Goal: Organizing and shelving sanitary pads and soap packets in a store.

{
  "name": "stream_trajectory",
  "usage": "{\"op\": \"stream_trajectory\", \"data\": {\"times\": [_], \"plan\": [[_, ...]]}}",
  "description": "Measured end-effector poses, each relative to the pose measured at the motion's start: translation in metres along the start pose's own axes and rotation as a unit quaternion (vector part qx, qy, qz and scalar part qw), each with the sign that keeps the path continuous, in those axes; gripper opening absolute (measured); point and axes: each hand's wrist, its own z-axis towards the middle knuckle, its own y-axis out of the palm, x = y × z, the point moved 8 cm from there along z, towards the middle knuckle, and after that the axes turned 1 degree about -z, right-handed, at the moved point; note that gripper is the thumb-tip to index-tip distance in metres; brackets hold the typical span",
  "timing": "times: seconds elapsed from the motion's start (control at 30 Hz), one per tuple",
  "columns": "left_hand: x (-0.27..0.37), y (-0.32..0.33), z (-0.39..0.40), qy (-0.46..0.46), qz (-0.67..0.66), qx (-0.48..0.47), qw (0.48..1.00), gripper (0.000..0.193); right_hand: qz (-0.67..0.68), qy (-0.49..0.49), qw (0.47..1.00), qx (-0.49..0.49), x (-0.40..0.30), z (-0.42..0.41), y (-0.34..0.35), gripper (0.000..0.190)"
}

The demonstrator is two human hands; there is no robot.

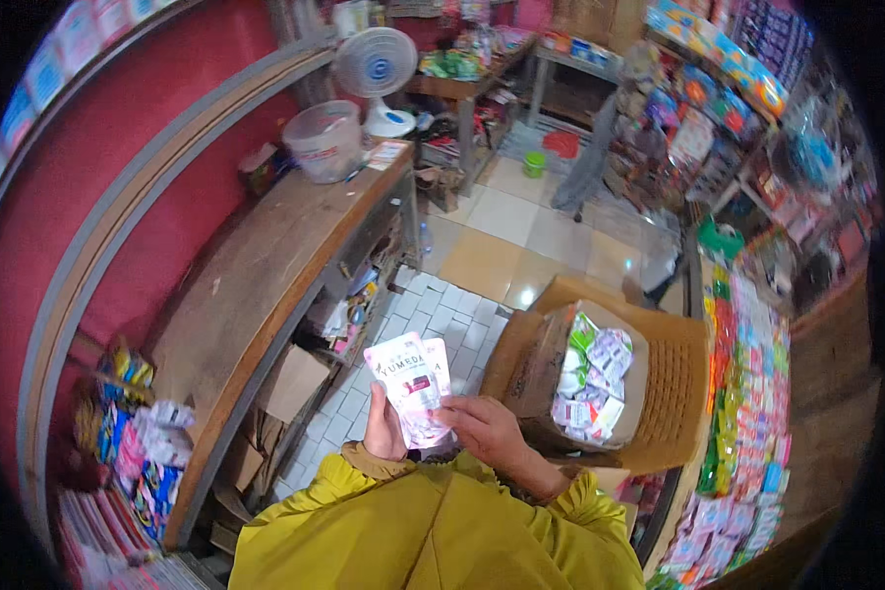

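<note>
Two or more pink and white flat pouches (411,383) are held fanned in front of my yellow top. My left hand (385,430) grips them at their lower left edge. My right hand (485,435) has its fingers on the pouches' lower right side. Just right of my hands stands an open cardboard box (535,369) with its flaps spread. Inside it lie several white, purple and green packets (590,380).
A long wooden counter (236,295) runs along the left, bearing a plastic tub (324,144) and a white fan (376,74). Rows of colourful sachets (745,383) line the right side. A green cup (534,164) stands on the tiled floor (498,214).
</note>
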Motion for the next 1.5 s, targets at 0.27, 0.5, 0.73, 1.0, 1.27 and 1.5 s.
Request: {"op": "stream_trajectory", "data": {"times": [0.27,0.5,0.73,1.0,1.27,1.5], "plan": [[0.07,-0.073,-0.059,0.168,0.075,0.133,0.974,0.047,-0.02,-0.115,0.99,-0.081,-0.06,0.051,0.08,0.032],[0.159,-0.134,-0.122,0.346,0.142,0.22,0.901,0.043,0.007,-0.208,0.967,-0.148,-0.11,0.08,0.174,0.044],[0.227,-0.213,-0.188,0.342,0.04,0.302,0.889,0.035,0.054,-0.34,0.899,-0.272,-0.17,0.101,0.29,0.052],[0.302,-0.259,-0.26,0.274,0.354,0.28,0.849,0.052,0.347,0.001,0.912,-0.217,-0.217,0.223,0.387,0.04],[0.327,-0.287,-0.295,0.252,0.287,0.264,0.886,0.058,0.285,-0.184,0.867,-0.365,-0.282,0.246,0.474,0.017],[0.335,-0.316,-0.315,0.279,0.224,0.308,0.881,0.058,0.288,-0.171,0.842,-0.423,-0.315,0.257,0.49,0.024]]}}
